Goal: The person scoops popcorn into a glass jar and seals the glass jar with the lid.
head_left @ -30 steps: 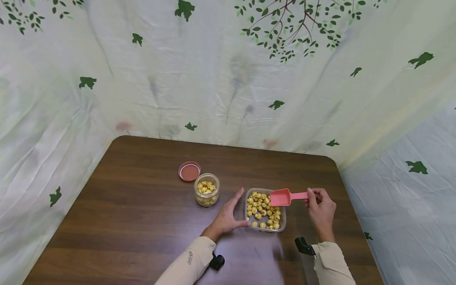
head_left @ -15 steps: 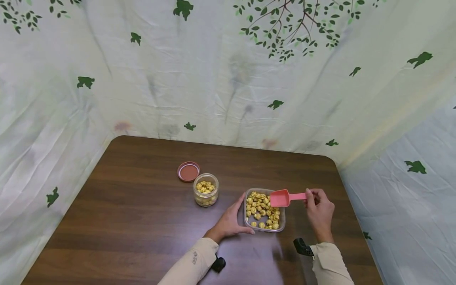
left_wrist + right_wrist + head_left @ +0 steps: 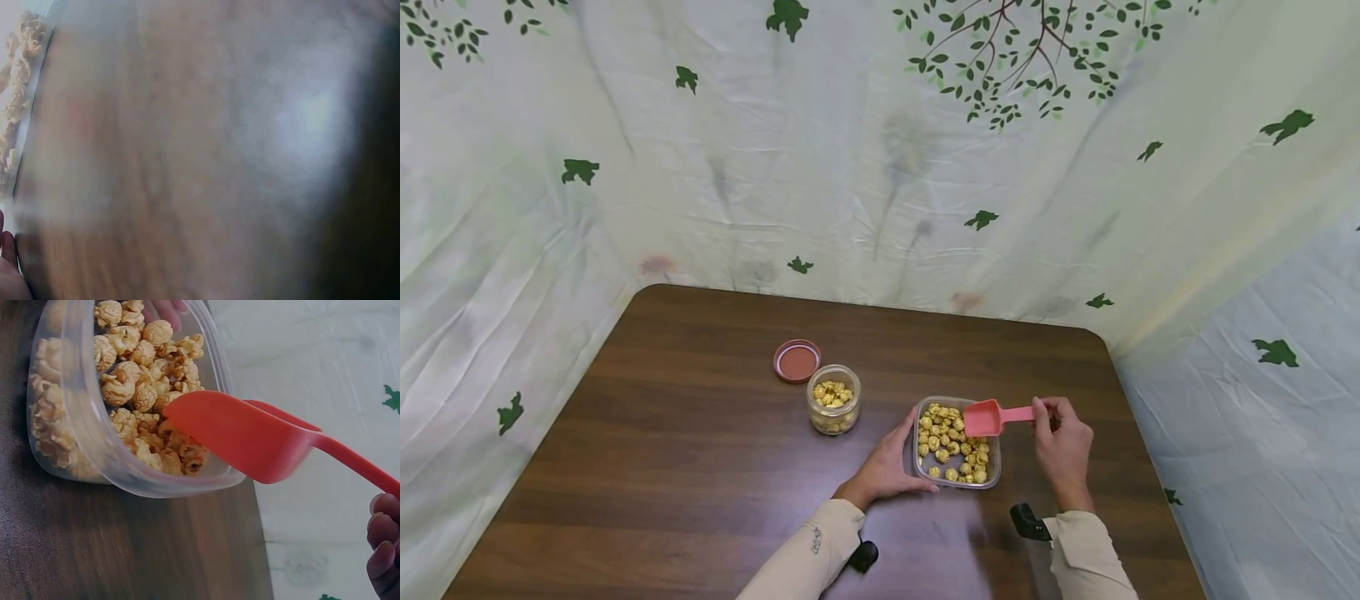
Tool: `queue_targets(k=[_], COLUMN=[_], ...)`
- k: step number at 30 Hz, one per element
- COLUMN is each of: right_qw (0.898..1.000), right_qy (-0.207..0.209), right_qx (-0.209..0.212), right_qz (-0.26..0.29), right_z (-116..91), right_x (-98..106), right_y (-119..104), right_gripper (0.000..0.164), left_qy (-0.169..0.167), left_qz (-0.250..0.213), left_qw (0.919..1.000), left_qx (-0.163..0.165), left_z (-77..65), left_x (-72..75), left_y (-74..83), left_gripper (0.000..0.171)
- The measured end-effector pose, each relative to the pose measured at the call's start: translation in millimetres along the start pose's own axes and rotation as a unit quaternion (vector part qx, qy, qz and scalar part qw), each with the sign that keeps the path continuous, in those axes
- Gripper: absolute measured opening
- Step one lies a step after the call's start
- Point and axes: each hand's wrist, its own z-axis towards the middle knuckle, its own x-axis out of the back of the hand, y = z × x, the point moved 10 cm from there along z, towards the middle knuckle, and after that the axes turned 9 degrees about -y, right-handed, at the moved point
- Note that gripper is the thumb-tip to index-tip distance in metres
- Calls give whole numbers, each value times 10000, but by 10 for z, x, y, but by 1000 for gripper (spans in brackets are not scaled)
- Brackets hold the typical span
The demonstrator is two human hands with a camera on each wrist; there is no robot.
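Round the twelve o'clock side, a pale cloth backdrop (image 3: 850, 158) printed with green leaves; before it, a dark-brown wood-grain worktop (image 3: 685, 417) with rounded far corners. Toward three o'clock on this, a clear, rounded-square plastic container (image 3: 169, 487), base down and lidless, presumably for easy reach from above. Around its eight o'clock side, the bare left hand (image 3: 883, 471), clasped on the container with thumb at the seven o'clock corner and fingers along the nine o'clock wall, probably to stop so light a thing sliding. Apart from the container at three o'clock, the bare right hand (image 3: 1066, 442), clamped on the handle of a coral-red plastic scoop (image 3: 250, 434); held by the handle's end, likely, to keep knuckles clear of the rim. Beyond the left hand, at ten o'clock, a round clear glass jar (image 3: 835, 428), upright and lidless, perhaps standing there to leave elbow room. Just beside, at its ten o'clock, a round brick-red lid (image 3: 797, 362), apparently inside up. Smallest, knobbly golden popcorn (image 3: 144, 369) in jar and container, sparser toward the latter's seven o'clock; scoop tip over the two o'clock pieces, contact impossible to tell.
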Motion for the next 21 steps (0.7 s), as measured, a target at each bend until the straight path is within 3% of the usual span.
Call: queue_targets(k=[11,21], right_qw=[9986,9984], right_qy=[66,31], right_qx=[410,437], right_qz=[-314,-358], right_z=[-34,-50], right_x=[-87,-151], right_y=[-120,-140], right_gripper=[9,9], left_qy=[68,38], left_qz=[30,111], left_qw=[9999,9999], left_qx=[-95,-3], left_z=[0,-1], left_x=[14,15], left_y=[7,-4], left_gripper=[120,115])
